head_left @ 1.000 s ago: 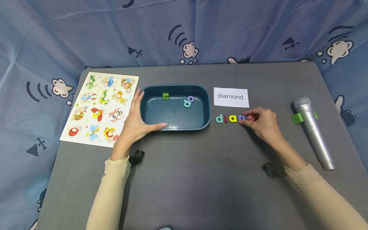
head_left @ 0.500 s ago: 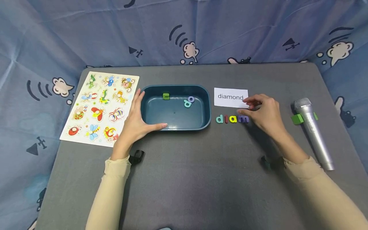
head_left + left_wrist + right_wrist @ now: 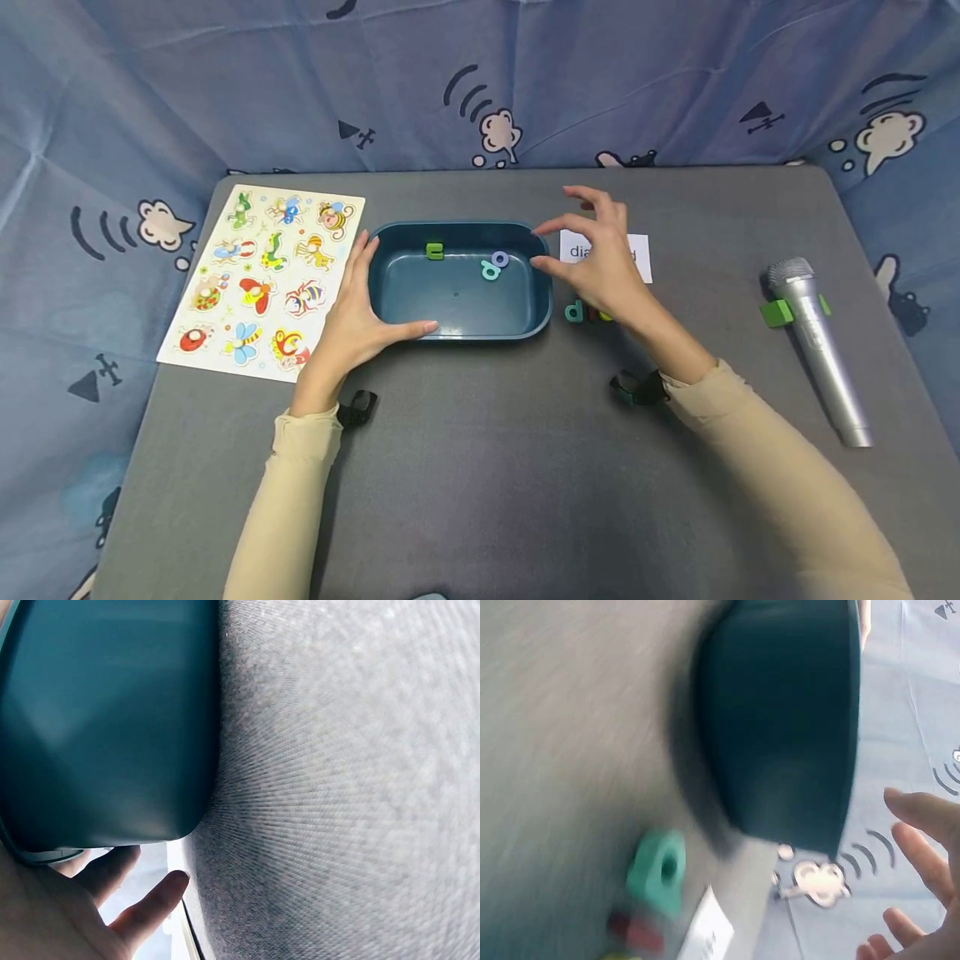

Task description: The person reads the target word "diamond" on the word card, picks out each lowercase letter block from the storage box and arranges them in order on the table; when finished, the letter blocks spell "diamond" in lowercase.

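My left hand (image 3: 352, 312) rests at the left end of a dark teal tray (image 3: 456, 337), its thumb laid along the front rim and its straight fingers against the left side. Inside the tray lie a green letter n (image 3: 435, 251), a purple letter o (image 3: 500, 259) and a teal letter d (image 3: 490, 271). My right hand (image 3: 603, 258) is above the tray's right rim, fingers spread, holding nothing. Beneath it on the table are another teal letter d (image 3: 573, 312), a red letter i (image 3: 635, 931) and a yellow letter, partly covered; the purple m is hidden.
A white card (image 3: 641, 257) printed "diamond" lies behind the letter row, partly covered by my right hand. An insect picture board (image 3: 255, 292) lies left of the tray. To the right, a silver microphone (image 3: 821, 354) rests beside a green block (image 3: 777, 313). Patterned cloth (image 3: 420, 83) hangs behind.
My right hand has let go of the purple m, lifted away from the row and moved left to the tray's right rim, its fingers spreading. The left hand and tray have stayed put.
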Demonstrator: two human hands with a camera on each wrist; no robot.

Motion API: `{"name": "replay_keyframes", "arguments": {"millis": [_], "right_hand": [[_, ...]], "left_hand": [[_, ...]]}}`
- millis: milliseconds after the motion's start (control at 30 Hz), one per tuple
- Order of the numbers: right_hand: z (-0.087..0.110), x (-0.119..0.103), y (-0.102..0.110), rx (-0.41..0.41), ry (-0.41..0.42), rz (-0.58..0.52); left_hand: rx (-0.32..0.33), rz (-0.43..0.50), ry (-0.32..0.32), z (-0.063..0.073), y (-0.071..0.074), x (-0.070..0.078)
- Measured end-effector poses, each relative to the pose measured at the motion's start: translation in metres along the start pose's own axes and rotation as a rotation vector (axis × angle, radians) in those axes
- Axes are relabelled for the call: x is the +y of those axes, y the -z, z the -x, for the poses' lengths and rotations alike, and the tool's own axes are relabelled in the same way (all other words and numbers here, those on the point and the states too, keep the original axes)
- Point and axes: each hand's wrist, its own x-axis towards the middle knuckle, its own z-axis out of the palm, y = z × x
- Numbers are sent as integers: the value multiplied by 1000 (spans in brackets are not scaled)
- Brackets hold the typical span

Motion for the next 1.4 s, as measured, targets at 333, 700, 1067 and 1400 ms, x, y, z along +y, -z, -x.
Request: {"name": "replay_keyframes", "arguments": {"millis": [333,700,1067,1400], "right_hand": [[-28,5,-46,-147,-142,46],[-36,-1,-57,-195,-269,181],[-35,-4,-59,-218,-246,241],[-24,-8,-39,-168,-180,150]], "left_hand": [[2,-2,-4,-1,-1,-2],[-1,-10,5,-2,0,-2],[1,-5,7,-1,0,-2],[-1,-8,13,0,0,-1]]}}
